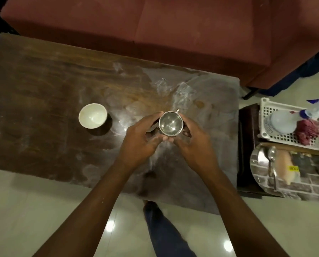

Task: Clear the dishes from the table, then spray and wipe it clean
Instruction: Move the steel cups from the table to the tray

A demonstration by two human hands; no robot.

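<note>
Steel cup [170, 125], upright, mouth up, handle on its far side, cupped between left hand [141, 138] and right hand [192, 140] over the table [44, 80]. White bowl [92, 115] lies left of cup; left hand nearer.

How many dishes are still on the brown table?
2. A white bowl sits on the table's left part, and a shiny metal cup is in the middle, held between both hands. None seem hidden.
</note>
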